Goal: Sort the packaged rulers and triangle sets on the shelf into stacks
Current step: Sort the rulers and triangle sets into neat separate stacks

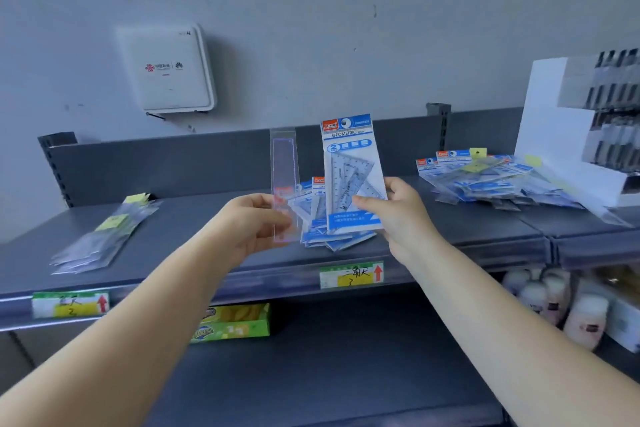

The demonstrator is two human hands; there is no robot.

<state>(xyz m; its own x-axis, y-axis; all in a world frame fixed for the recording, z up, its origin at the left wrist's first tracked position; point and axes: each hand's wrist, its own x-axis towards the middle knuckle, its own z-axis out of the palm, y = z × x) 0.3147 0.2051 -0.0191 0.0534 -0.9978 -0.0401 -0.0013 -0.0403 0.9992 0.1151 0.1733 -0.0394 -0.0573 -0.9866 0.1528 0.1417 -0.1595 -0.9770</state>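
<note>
Midway through the sorting, by the look of it. On the left of the shelf (194, 218), a small stack of packaged rulers (104, 236) already laid together, yellow tags at the top ends. In the middle, a looser stack of triangle sets (325, 236), fanned out rather than squared up. Off to the right, an untidy heap of mixed packs (491, 180), blue-headed triangle sets with a few yellow-tagged ones showing among them; most of the remaining work probably there.

Held upright above the middle stack: a clear ruler pack (284, 184) pinched near its lower end in the left hand (249, 225), and a triangle set (353, 177) pinched at its lower right edge in the right hand (401, 215). Both grips closed on their packs, neither pack touching the shelf. Likely bound for the left and the middle stack respectively.

Shelf dark grey metal with a low back panel, handwritten price labels (351, 274) clipped to the front edge. At the far right, a white stepped display stand (568, 135) with dark items, too blurred to name. Behind, a plain grey wall with a white wall box (169, 69). On the shelf below, a green and yellow carton (235, 322) and some pale bottles (568, 305).
</note>
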